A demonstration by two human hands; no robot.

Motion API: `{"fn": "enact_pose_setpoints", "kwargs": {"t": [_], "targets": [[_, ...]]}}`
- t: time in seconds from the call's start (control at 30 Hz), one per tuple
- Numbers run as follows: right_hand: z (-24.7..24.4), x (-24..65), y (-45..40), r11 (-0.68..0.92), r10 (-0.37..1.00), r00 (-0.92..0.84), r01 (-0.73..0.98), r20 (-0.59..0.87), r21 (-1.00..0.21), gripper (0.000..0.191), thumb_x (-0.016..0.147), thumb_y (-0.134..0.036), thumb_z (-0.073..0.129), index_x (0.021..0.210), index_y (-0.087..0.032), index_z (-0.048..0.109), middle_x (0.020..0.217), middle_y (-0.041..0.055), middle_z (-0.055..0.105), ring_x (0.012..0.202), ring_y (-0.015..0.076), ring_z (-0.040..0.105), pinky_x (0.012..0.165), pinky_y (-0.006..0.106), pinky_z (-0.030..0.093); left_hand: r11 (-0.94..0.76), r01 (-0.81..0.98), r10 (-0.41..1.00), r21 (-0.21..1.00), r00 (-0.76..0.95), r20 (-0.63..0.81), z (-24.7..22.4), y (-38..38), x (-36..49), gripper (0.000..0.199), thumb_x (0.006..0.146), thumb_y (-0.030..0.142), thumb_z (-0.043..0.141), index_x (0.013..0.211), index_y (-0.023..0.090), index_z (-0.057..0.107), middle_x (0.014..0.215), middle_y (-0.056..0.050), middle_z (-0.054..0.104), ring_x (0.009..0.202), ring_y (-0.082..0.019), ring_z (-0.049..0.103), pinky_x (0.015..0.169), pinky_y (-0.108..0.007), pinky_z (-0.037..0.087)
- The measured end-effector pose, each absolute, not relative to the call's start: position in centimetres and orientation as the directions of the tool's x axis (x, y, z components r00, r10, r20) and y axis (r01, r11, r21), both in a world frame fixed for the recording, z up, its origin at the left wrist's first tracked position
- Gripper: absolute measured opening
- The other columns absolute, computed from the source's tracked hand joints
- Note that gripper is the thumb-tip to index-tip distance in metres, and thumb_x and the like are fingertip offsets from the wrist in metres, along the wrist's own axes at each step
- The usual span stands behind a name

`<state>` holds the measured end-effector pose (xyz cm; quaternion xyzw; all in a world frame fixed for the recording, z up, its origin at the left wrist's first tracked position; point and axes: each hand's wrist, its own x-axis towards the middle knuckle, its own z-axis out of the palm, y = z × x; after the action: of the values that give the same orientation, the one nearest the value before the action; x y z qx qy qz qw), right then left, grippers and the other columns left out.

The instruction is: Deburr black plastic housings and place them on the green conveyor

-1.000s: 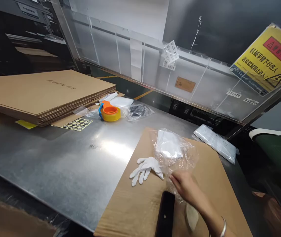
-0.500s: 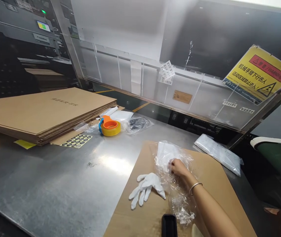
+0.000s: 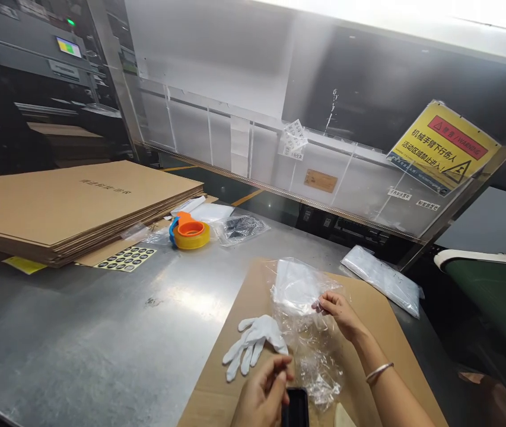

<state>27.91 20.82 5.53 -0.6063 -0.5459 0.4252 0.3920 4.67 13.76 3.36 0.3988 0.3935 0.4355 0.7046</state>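
My right hand [image 3: 337, 311] pinches the edge of a clear plastic bag [image 3: 312, 341], thumb and forefinger pressed together. A white folded sheet or pouch [image 3: 295, 284] shows through the film at the bag's far end. At the bottom of the view is my left hand [image 3: 266, 391], its fingers loosely curled and the thumb apart from them, with nothing seen between. A white glove [image 3: 257, 344] lies flat just beyond it. Partly hidden by that hand is a black tray-like object [image 3: 298, 409]. All these rest on a brown cardboard sheet [image 3: 217, 367].
On the metal table [image 3: 114, 344] a cardboard stack [image 3: 79, 207] stands at left. Nearby are a tape dispenser [image 3: 190, 232], a sticker sheet [image 3: 126, 259] and a bagged dark item [image 3: 241, 228]. A white plastic-wrapped pack [image 3: 381, 279] lies at right, below a warning sign [image 3: 444, 145].
My left hand has come into view from the bottom. My right hand has shifted slightly right, away from the white sheet, with bag film between its fingertips. The view has tilted a little.
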Motion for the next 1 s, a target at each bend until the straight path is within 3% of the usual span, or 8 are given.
{"fn": "enact_pose_setpoints", "kwargs": {"t": [0.1,0.2,0.27,0.4,0.5,0.6,0.77,1.0], "targets": [[6.4,26.8,18.7,-0.052,0.998,0.033,0.188,-0.047,-0.981,0.028,0.087,-0.042,0.052,0.080,-0.015,0.054,0.068,-0.0034,0.055,0.061,0.0092,0.052,0.063,0.026,0.044,0.083,-0.239,0.971,0.967,0.236,-0.025,6.1,16.0,6.5,0.030,0.075,0.029,0.063,0.103,0.018,0.067,0.098,-0.010,0.065,0.070,-0.017,0.055,0.066,-0.026,0.043],[7.0,25.4,16.7,-0.043,0.999,0.017,0.076,-0.042,-0.996,0.035,0.080,-0.050,0.058,0.076,-0.017,0.048,0.057,-0.0068,0.045,0.054,0.0072,0.041,0.057,0.022,0.037,-0.111,-0.156,0.920,0.981,0.358,0.161,7.7,18.1,7.8,0.039,0.081,0.028,0.054,0.120,0.021,0.057,0.122,-0.010,0.056,0.086,-0.018,0.055,0.082,-0.028,0.041],[7.4,24.7,15.4,-0.055,0.998,0.007,0.025,-0.055,-0.998,0.039,0.077,-0.054,0.059,0.075,-0.018,0.047,0.056,-0.0071,0.042,0.052,0.0069,0.037,0.053,0.021,0.035,-0.172,-0.076,0.830,0.982,0.525,0.186,7.9,19.2,8.5,0.036,0.084,0.032,0.048,0.117,0.018,0.057,0.110,-0.010,0.061,0.075,-0.016,0.056,0.073,-0.028,0.043],[8.3,24.5,13.3,-0.111,0.994,-0.015,-0.002,-0.111,-0.994,0.041,0.076,-0.058,0.058,0.076,-0.018,0.049,0.056,-0.0071,0.040,0.047,0.0058,0.032,0.045,0.020,0.029,-0.237,0.017,0.733,0.971,0.660,0.167,7.7,20.1,8.8,0.030,0.081,0.039,0.051,0.067,0.015,0.062,0.055,0.002,0.050,0.051,-0.012,0.044,0.050,-0.024,0.034],[9.0,24.7,12.0,-0.151,0.986,-0.058,0.047,-0.154,-0.987,0.042,0.072,-0.057,0.062,0.080,-0.016,0.056,0.057,-0.0059,0.043,0.045,0.0056,0.035,0.043,0.020,0.029,-0.308,0.074,0.753,0.949,0.628,0.196,8.4,19.9,8.1,0.033,0.081,0.036,0.051,0.054,0.017,0.052,0.049,0.005,0.040,0.050,-0.011,0.036,0.051,-0.025,0.027],[9.5,24.6,11.1,-0.150,0.983,-0.087,0.130,-0.162,-0.980,0.041,0.070,-0.054,0.065,0.068,-0.014,0.057,0.058,-0.0034,0.047,0.049,0.0068,0.040,0.047,0.021,0.031,-0.355,0.105,0.773,0.929,0.592,0.229,9.3,19.1,7.1,0.027,0.077,0.032,0.056,0.054,0.018,0.051,0.053,0.004,0.045,0.053,-0.012,0.038,0.057,-0.026,0.029],[9.7,23.0,10.0,-0.051,0.999,0.010,0.298,-0.050,-0.953,0.036,0.073,-0.044,0.064,0.057,-0.017,0.045,0.054,-0.0055,0.040,0.052,0.0068,0.033,0.050,0.021,0.026,-0.312,0.135,0.891,0.941,0.385,0.240,8.8,16.5,5.9,0.018,0.083,0.035,0.048,0.076,0.019,0.054,0.076,-0.001,0.054,0.071,-0.017,0.045,0.072,-0.031,0.034],[9.2,19.4,8.0,0.043,0.998,0.023,0.540,0.066,-0.840,0.026,0.070,-0.019,0.063,0.055,-0.017,0.042,0.055,-0.0063,0.039,0.055,0.0074,0.033,0.050,0.021,0.023,-0.025,-0.037,0.833,0.999,0.552,0.041,6.2,12.7,5.8,0.036,0.078,0.049,0.053,0.064,0.017,0.049,0.057,0.002,0.048,0.050,-0.010,0.042,0.048,-0.023,0.035]]}}
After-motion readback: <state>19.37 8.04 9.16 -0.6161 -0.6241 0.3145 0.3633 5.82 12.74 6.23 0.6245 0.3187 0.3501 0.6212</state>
